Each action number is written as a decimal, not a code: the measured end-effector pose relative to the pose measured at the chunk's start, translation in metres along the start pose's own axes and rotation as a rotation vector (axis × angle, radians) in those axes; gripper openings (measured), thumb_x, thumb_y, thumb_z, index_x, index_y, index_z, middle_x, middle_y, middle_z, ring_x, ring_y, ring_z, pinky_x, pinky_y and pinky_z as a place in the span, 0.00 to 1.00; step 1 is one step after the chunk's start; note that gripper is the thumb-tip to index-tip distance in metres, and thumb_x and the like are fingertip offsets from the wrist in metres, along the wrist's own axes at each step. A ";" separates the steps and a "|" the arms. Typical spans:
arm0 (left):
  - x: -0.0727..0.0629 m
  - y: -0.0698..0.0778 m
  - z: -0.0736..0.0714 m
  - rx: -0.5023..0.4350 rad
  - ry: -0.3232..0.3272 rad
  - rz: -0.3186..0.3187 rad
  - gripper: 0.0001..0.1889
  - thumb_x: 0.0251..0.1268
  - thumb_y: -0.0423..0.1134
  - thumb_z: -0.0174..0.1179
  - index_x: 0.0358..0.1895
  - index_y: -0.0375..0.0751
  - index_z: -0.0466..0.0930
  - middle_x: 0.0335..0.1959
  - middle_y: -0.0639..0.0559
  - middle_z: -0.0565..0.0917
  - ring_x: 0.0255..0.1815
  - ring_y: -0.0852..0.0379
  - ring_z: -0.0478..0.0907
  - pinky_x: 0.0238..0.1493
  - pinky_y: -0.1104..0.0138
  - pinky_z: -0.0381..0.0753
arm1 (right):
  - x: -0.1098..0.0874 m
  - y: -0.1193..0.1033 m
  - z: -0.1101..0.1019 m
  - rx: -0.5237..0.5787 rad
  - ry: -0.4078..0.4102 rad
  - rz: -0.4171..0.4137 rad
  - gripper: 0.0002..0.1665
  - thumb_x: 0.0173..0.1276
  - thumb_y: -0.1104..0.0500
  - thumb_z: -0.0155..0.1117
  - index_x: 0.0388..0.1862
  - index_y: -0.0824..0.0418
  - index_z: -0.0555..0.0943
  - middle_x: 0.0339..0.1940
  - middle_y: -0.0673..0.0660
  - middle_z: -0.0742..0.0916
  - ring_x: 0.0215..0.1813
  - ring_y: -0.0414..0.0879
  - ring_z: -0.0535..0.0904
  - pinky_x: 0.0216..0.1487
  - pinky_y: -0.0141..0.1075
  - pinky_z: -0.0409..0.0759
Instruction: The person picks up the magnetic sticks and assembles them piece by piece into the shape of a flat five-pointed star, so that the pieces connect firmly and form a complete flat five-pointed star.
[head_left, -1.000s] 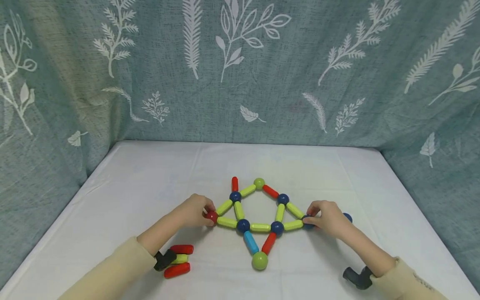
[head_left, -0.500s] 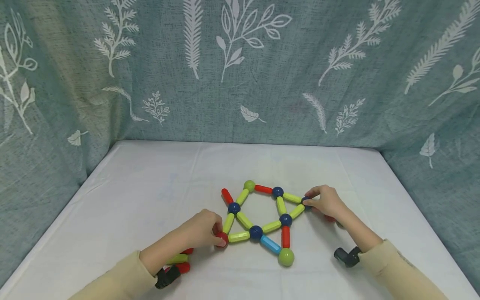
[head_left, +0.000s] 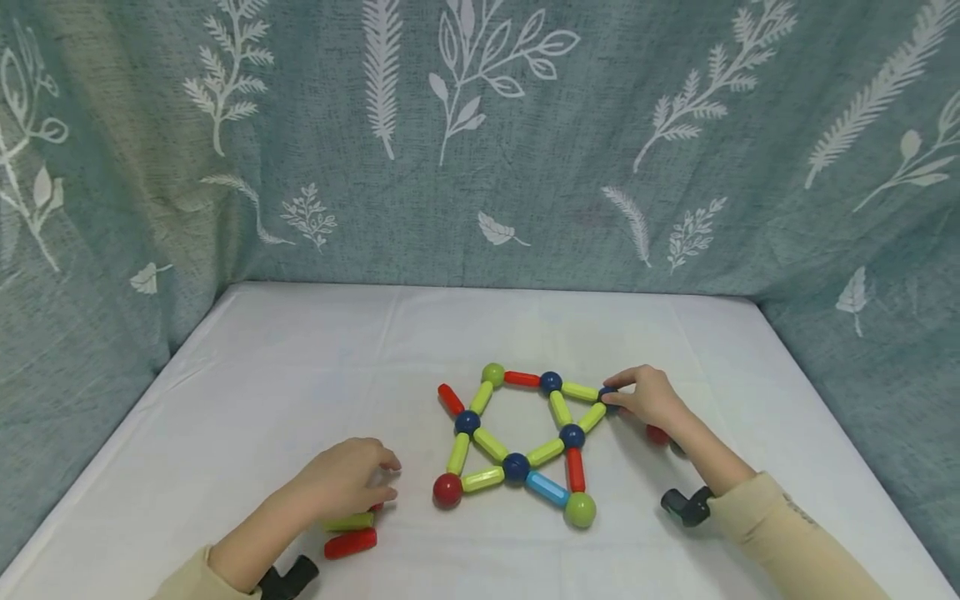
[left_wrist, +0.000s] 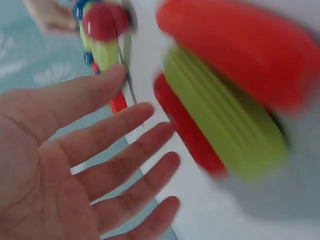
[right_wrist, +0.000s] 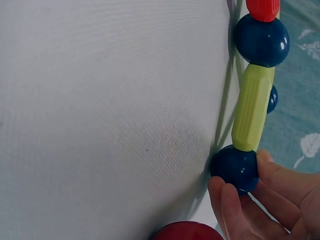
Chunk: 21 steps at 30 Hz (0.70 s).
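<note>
A flat figure of magnetic rods and balls lies on the white table, with yellow-green rods (head_left: 491, 444), a blue rod (head_left: 547, 489) and dark blue balls (head_left: 516, 467). My right hand (head_left: 648, 398) pinches the dark blue ball (right_wrist: 235, 169) at its right corner between thumb and fingers. At the near left corner sits a red ball (head_left: 447, 491), apart from both hands. My left hand (head_left: 341, 482) has its fingers spread over loose rods: a red rod (head_left: 350, 544), a yellow-green rod (left_wrist: 225, 115) and another red rod (left_wrist: 187, 127), mostly hidden by the hand in the head view.
Near my right forearm lie a red ball (head_left: 657, 435) and a partly hidden ball (head_left: 678, 448). A red rod (head_left: 451, 399) sticks out from the figure's far left side. A green leaf-patterned curtain (head_left: 420, 225) hangs behind the table's far edge.
The figure has turned counterclockwise, its left corner coming nearer and its right corner going farther. My left hand has let go of the red ball and moved left to the loose rods.
</note>
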<state>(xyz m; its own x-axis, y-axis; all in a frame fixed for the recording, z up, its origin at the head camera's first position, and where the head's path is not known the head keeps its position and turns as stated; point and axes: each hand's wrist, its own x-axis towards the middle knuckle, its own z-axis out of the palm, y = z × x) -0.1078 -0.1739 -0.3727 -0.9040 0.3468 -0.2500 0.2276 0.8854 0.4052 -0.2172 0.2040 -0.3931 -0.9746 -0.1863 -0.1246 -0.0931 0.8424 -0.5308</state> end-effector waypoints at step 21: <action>-0.022 -0.048 -0.002 -0.178 -0.006 -0.048 0.05 0.50 0.29 0.63 0.32 0.40 0.81 0.26 0.57 0.77 0.30 0.59 0.72 0.33 0.65 0.74 | 0.004 -0.001 0.003 0.022 0.020 0.022 0.18 0.61 0.60 0.63 0.49 0.69 0.79 0.48 0.67 0.81 0.25 0.42 0.77 0.29 0.33 0.75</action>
<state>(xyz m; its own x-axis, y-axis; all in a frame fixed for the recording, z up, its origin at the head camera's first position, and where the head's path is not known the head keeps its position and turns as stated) -0.0998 -0.2249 -0.3852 -0.9100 0.3075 -0.2781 0.1157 0.8325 0.5418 -0.2206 0.2007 -0.3959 -0.9801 -0.1581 -0.1198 -0.0678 0.8346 -0.5466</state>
